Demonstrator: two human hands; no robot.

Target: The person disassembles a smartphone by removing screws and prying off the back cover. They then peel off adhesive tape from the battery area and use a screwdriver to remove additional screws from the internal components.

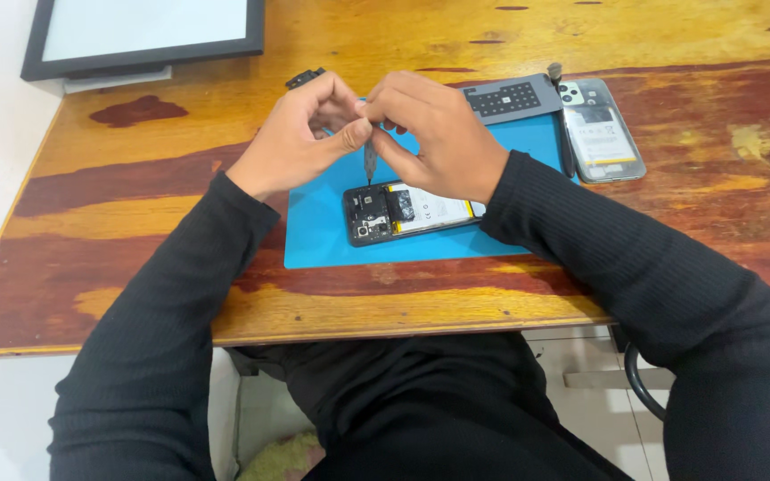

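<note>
An opened smartphone (407, 212) with its back cover off lies on a blue work mat (331, 240), showing its battery and dark circuit board. A small screwdriver (370, 160) stands upright with its tip on the phone's upper board. My left hand (291, 138) and my right hand (434, 134) are both closed around the screwdriver's top, fingertips touching above the phone.
A second phone (601, 132) lies back-up at the right of the mat, beside a grey screw tray (510, 98) and a thin dark tool (566, 147). A small black part (305, 78) sits behind my left hand. A framed white panel (149, 36) rests at the wooden table's (135, 267) far left.
</note>
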